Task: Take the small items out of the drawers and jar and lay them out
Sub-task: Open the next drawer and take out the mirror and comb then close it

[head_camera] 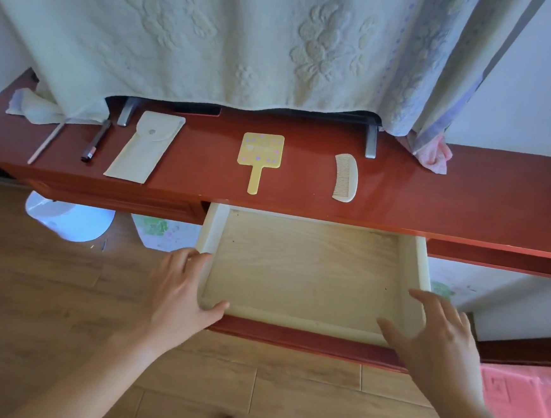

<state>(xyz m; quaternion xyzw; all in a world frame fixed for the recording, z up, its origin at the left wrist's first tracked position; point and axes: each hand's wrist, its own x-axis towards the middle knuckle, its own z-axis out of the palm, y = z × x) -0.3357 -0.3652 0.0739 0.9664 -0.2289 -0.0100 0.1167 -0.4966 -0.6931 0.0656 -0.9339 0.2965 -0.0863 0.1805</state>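
Pale wood lies bare inside the open drawer (305,270), which juts near from the red desk (433,195), its long side running left to right. The left hand (179,287) and right hand (435,340), fingers loose and holding nothing, flank its near corners, equally close. Farther off, a comb (346,178), mirror (261,151), pouch (145,149) and pen (96,142) lie lengthwise near-to-far, the mirror's handle pointing near.

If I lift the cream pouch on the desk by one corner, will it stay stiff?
The cream pouch looks like thin fabric with a snap flap, so it would probably droop. It lies very flat, so likely light. On the glossy red desk it may slide if pushed.
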